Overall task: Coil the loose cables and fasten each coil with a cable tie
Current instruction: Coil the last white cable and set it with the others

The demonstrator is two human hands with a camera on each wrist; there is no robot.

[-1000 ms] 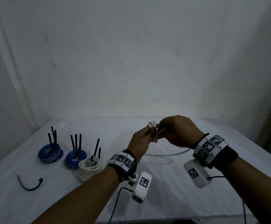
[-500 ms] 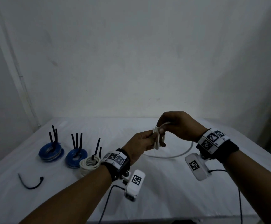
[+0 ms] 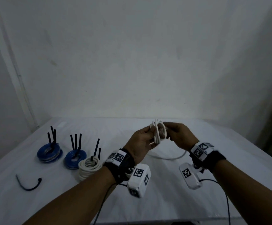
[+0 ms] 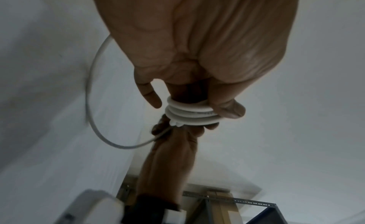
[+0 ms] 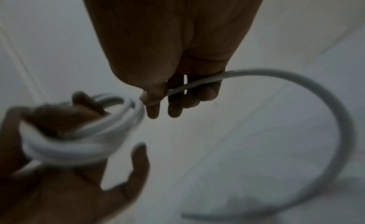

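The left hand (image 3: 142,140) pins the white coil (image 3: 158,133) so its loops stay stacked, while the right hand (image 3: 180,135) pinches the loose tail (image 5: 199,83) to feed another turn.

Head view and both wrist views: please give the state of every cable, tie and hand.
white cable: partly coiled, tail loose on table
left hand: holds the coil
right hand: pinches the tail
two blue coils: tied, on table
white coil: tied, on table
black tie: loose, unused

The white table (image 3: 197,184) bears two blue coils (image 3: 49,153), a white coil (image 3: 89,168); a loose black tie (image 3: 29,184).
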